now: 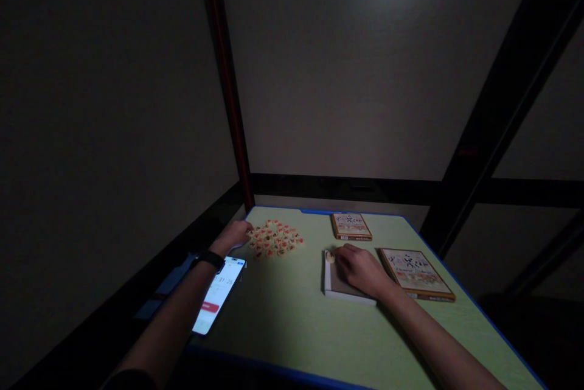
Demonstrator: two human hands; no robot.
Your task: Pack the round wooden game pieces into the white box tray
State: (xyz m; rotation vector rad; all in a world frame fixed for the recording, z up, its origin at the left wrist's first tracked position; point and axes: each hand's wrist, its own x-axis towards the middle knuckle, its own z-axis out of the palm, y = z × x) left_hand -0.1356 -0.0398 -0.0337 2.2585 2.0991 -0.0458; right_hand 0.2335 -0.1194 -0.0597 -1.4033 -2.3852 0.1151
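Dim table [292,323]: R hand [362,269] partly covers box [341,292], pieces' [276,239] marks illegible.

Dim rm, plain walls [374,61], dark beams [497,110], green blue-edged table [292,323].

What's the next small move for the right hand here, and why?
Probably let go of the piece and draw the right hand back. Its fingertips have the piece down on the tray, at the far left corner, so it looks placed. The left hand is at the edge of the pile, within reach of more.
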